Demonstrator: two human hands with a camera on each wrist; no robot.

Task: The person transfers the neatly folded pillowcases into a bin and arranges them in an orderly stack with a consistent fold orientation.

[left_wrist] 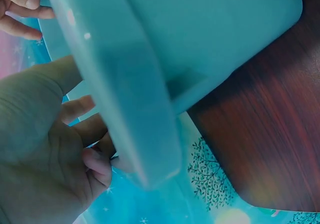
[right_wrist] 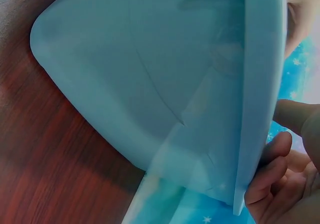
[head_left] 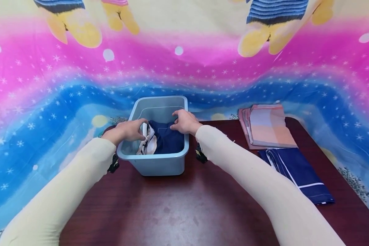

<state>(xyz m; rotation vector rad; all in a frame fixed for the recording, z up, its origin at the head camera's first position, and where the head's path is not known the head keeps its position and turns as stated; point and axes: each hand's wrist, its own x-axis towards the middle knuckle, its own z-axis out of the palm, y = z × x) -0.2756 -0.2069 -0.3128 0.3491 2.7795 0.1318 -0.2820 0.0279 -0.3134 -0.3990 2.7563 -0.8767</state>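
A light blue-grey plastic bin (head_left: 161,165) stands on the table with folded cloths inside. One is a navy cloth (head_left: 169,140); beside it on the left stands a white cloth (head_left: 150,145) with dark and beige patterning. My left hand (head_left: 127,131) reaches over the left rim, thumb and fingers spread apart right at the patterned cloth. From the right side my right hand (head_left: 186,122) reaches in, its loosely bent fingers over the navy cloth's edge. Both wrist views show the bin's outer wall (right_wrist: 125,84), with the contents hidden behind it.
To the right lie a folded pink, orange and grey checked cloth (head_left: 269,124) and a folded navy cloth with white stripes (head_left: 301,171). The dark red-brown tabletop (head_left: 172,212) ends at a patterned blue and pink curtain (head_left: 203,71) behind the bin.
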